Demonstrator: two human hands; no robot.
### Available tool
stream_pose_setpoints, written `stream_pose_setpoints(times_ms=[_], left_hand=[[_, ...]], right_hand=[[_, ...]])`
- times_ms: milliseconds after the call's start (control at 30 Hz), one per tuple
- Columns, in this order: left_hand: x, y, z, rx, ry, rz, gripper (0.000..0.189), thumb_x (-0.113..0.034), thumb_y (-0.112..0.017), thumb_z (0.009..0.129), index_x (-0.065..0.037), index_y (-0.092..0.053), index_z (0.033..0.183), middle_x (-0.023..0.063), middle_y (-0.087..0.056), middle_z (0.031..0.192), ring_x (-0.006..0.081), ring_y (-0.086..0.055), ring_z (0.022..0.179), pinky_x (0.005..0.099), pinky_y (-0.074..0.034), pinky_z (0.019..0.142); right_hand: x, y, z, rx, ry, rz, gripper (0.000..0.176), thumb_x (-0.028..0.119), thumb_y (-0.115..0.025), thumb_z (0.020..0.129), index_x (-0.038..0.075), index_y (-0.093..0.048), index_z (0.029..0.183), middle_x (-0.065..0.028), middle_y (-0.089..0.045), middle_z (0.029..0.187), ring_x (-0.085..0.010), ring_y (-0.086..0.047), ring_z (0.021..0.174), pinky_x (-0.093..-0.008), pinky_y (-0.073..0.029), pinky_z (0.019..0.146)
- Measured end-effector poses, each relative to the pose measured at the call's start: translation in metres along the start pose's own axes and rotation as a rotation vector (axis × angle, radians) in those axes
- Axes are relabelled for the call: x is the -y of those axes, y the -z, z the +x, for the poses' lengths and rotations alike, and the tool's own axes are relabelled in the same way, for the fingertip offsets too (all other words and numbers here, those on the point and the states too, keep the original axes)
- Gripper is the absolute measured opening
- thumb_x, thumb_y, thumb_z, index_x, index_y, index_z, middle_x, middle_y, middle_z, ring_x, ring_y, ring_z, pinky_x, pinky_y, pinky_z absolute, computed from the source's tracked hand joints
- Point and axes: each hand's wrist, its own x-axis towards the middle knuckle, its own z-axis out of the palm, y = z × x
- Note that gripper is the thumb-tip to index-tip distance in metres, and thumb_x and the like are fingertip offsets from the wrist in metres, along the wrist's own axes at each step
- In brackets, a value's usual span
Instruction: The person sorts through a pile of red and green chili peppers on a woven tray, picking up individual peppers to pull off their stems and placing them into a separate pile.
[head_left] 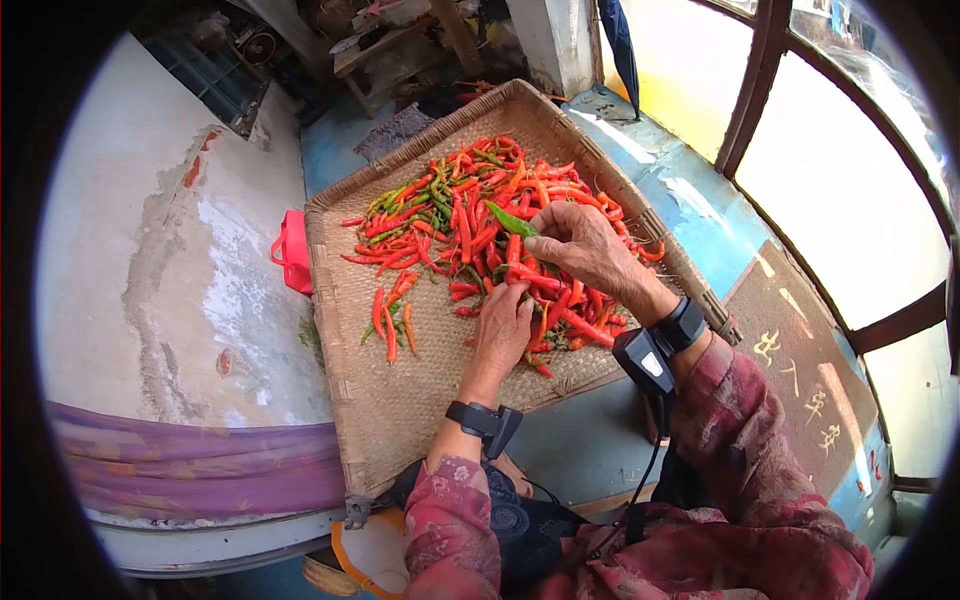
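Green chilli (510, 220), near the centre of the frame, is pinched between the right hand's (597, 257) thumb and fingers; a light hold at one end should spare its skin. The left hand (500, 328) rests among glossy, tapering red chillies (463, 235); I cannot tell whether its grip closes. Beneath lies a coarse woven tray (385, 420); beyond, at left, a cracked wall (240, 300).
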Motion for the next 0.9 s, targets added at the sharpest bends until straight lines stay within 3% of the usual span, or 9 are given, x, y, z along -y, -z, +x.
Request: stream_pose_setpoints(times_ms=[200, 267, 400, 467, 500, 600, 667, 767, 900], left_hand=[[-0.009, 0.032, 0.004, -0.088, 0.153, -0.111, 0.014, -0.006, -0.056, 0.082, -0.001, -0.062, 0.094, 0.0152, -0.059, 0.087, 0.0322, -0.058, 0.081, 0.0391, -0.047, 0.073], [-0.002, 0.051, 0.001, -0.228, 0.116, -0.060, 0.013, -0.007, -0.056, 0.084, -0.001, -0.063, 0.093, 0.0102, -0.061, 0.082, 0.0201, -0.061, 0.071, 0.0297, -0.047, 0.063], [0.040, 0.087, -0.015, -0.268, 0.318, -0.053, 0.019, -0.011, -0.056, 0.083, -0.004, -0.062, 0.100, 0.0134, -0.061, 0.090, 0.0258, -0.060, 0.082, 0.0336, -0.047, 0.071], [0.062, 0.091, -0.024, -0.387, 0.118, 0.569, 0.032, -0.016, -0.058, 0.083, -0.008, -0.057, 0.113, 0.0150, -0.061, 0.099, 0.0278, -0.060, 0.089, 0.0324, -0.047, 0.077], [0.061, 0.087, -0.024, -0.387, 0.117, 0.561, 0.032, -0.016, -0.058, 0.083, -0.008, -0.057, 0.113, 0.0150, -0.061, 0.099, 0.0278, -0.060, 0.089, 0.0324, -0.047, 0.077], [0.042, 0.073, -0.022, -0.321, 0.200, 0.061, 0.041, -0.022, -0.057, 0.085, -0.008, -0.051, 0.122, 0.0176, -0.059, 0.106, 0.0259, -0.059, 0.098, 0.0301, -0.046, 0.081], [0.001, 0.060, -0.017, -0.106, 0.317, -0.586, 0.035, -0.027, -0.054, 0.089, -0.003, -0.054, 0.115, 0.0133, -0.061, 0.095, 0.0199, -0.059, 0.087, 0.0282, -0.046, 0.076], [-0.009, 0.053, -0.015, 0.139, 0.316, -0.514, 0.035, -0.030, -0.052, 0.091, 0.002, -0.055, 0.106, 0.0062, -0.060, 0.084, 0.0129, -0.054, 0.075, 0.0270, -0.044, 0.069], [-0.012, 0.061, -0.014, 0.191, 0.308, -0.717, 0.029, -0.025, -0.054, 0.089, 0.002, -0.056, 0.101, 0.0007, -0.058, 0.079, 0.0083, -0.049, 0.070, 0.0258, -0.042, 0.065]], right_hand=[[0.000, 0.001, 0.004, 0.064, -0.109, 0.054, 0.015, 0.015, -0.061, 0.084, 0.001, -0.055, 0.086, 0.0003, -0.055, 0.069, -0.0054, -0.050, 0.060, -0.0210, -0.041, 0.054], [0.002, 0.002, 0.002, 0.080, -0.121, 0.023, 0.015, 0.015, -0.061, 0.084, 0.002, -0.054, 0.086, 0.0005, -0.054, 0.069, -0.0056, -0.050, 0.060, -0.0209, -0.041, 0.053], [0.000, 0.001, -0.004, 0.084, -0.112, 0.114, 0.015, 0.016, -0.061, 0.084, 0.002, -0.054, 0.085, 0.0007, -0.054, 0.069, -0.0056, -0.049, 0.060, -0.0214, -0.041, 0.053], [0.007, 0.000, -0.005, 0.117, -0.119, 0.058, 0.016, 0.018, -0.061, 0.083, 0.003, -0.054, 0.084, 0.0007, -0.054, 0.070, -0.0057, -0.050, 0.060, -0.0211, -0.041, 0.052], [0.006, -0.004, -0.006, 0.124, -0.148, 0.141, 0.018, 0.019, -0.061, 0.083, 0.004, -0.052, 0.082, 0.0004, -0.055, 0.071, -0.0057, -0.051, 0.059, -0.0203, -0.040, 0.051], [0.009, -0.019, -0.013, 0.218, -0.267, 0.240, 0.018, 0.020, -0.061, 0.083, 0.004, -0.052, 0.080, -0.0006, -0.056, 0.071, -0.0060, -0.053, 0.059, -0.0201, -0.042, 0.050], [0.000, -0.032, -0.012, 0.272, -0.258, 0.228, 0.016, 0.018, -0.061, 0.083, 0.004, -0.053, 0.081, -0.0012, -0.057, 0.070, -0.0064, -0.054, 0.058, -0.0208, -0.043, 0.050], [-0.012, -0.048, -0.013, 0.279, -0.211, 0.269, 0.014, 0.013, -0.060, 0.083, 0.000, -0.055, 0.084, -0.0044, -0.057, 0.063, -0.0107, -0.057, 0.054, -0.0236, -0.048, 0.044], [-0.009, -0.044, -0.012, 0.327, -0.226, 0.250, 0.014, 0.012, -0.060, 0.083, -0.001, -0.055, 0.081, -0.0053, -0.058, 0.062, -0.0110, -0.056, 0.051, -0.0245, -0.048, 0.044]])
